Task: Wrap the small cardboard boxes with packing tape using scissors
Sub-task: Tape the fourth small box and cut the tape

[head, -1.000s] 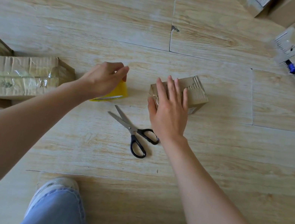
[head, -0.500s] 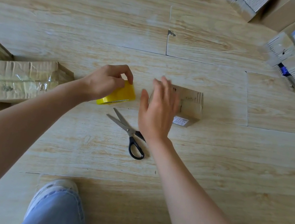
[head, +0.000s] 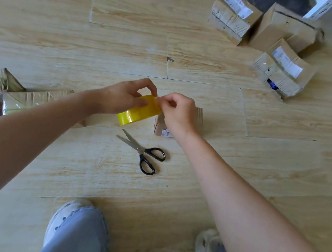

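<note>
My left hand (head: 121, 97) grips a yellow roll of packing tape (head: 138, 112), lifted a little above the wooden floor. My right hand (head: 179, 111) pinches at the roll's top right edge with thumb and fingertips. Behind and below my right hand sits a small cardboard box (head: 199, 120), mostly hidden; a white label shows at its near corner. Black-handled scissors (head: 142, 151) lie on the floor just in front of the tape, blades slightly parted and pointing left.
Tape-wrapped cardboard boxes (head: 17, 97) lie at the left edge. Three small labelled boxes (head: 281, 68) stand at the back right, by a dark mat and green leaves. My two shoes (head: 69, 215) are at the bottom of the view.
My right hand left the small box and moved left to pinch the tape roll. My left hand lifted the roll and brought it right. The view tilted, showing more of the far boxes.
</note>
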`<action>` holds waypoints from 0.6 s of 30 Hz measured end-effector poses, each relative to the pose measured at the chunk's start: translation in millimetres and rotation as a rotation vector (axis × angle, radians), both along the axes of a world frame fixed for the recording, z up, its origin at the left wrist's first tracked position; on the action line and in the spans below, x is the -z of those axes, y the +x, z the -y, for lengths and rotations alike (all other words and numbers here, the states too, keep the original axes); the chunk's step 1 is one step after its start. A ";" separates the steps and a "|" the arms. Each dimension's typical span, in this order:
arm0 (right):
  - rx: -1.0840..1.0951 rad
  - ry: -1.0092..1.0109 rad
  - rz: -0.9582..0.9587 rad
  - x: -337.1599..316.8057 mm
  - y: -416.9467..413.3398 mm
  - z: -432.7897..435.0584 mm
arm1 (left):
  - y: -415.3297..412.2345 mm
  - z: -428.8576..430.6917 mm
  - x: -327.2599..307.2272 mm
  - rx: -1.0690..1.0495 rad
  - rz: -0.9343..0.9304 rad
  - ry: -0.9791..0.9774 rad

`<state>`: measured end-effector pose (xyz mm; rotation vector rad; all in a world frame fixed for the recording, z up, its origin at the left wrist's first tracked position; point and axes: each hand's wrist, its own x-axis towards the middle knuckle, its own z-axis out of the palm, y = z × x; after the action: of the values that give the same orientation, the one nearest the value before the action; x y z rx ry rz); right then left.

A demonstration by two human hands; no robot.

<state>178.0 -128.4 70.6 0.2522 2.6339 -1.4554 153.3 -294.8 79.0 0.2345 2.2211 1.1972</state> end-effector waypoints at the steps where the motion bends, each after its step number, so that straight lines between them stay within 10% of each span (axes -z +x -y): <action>1: -0.013 0.024 0.010 -9.6 -1.6 -4.0 | 1.6 -3.6 -8.3 0.011 -0.008 0.011; 12: 0.055 -0.194 0.099 -18.3 -3.8 -44.4 | -4.6 -25.1 -23.6 -0.072 0.183 0.007; 18: 0.162 -0.327 0.071 11.2 -12.2 -59.8 | -37.9 -30.4 -9.4 0.043 -0.053 -0.289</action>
<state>165.8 -68.6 59.4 0.4795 2.3189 -1.8594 115.4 -264.4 88.4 0.1965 2.3883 0.8424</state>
